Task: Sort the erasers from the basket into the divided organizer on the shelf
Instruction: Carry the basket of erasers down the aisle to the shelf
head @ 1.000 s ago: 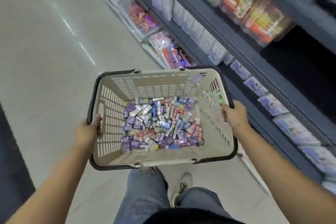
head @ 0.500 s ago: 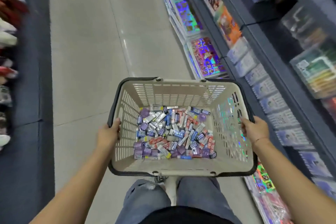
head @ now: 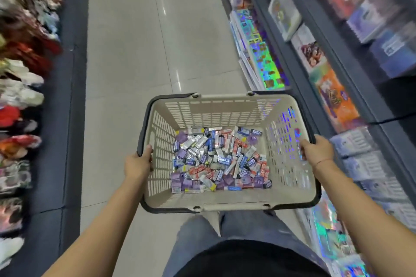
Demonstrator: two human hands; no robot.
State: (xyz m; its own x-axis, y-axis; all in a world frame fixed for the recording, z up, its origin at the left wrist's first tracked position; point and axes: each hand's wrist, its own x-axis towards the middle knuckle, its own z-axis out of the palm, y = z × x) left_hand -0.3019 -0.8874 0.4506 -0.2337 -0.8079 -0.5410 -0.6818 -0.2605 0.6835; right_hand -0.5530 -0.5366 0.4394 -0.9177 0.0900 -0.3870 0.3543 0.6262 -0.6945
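A beige plastic basket (head: 213, 108) with a dark rim is carried in front of me at waist height. Its bottom holds a heap of several wrapped erasers (head: 219, 159) in purple, blue, white and red. My left hand (head: 138, 163) grips the basket's left rim, thumb over the edge. On the right rim my right hand (head: 317, 152) holds on in the same way. No divided organizer can be made out among the blurred shelf goods.
A pale tiled aisle floor (head: 135, 51) runs ahead. Dark shelves (head: 315, 29) with packaged stationery and shiny holographic packs line the right side. Along the left runs a dark shelf unit (head: 65, 119) with blurred colourful goods. My legs in jeans show below the basket.
The view has swung from the right-hand shelves to straight down the aisle. The basket stays level in both hands; the left shelf has come into view.
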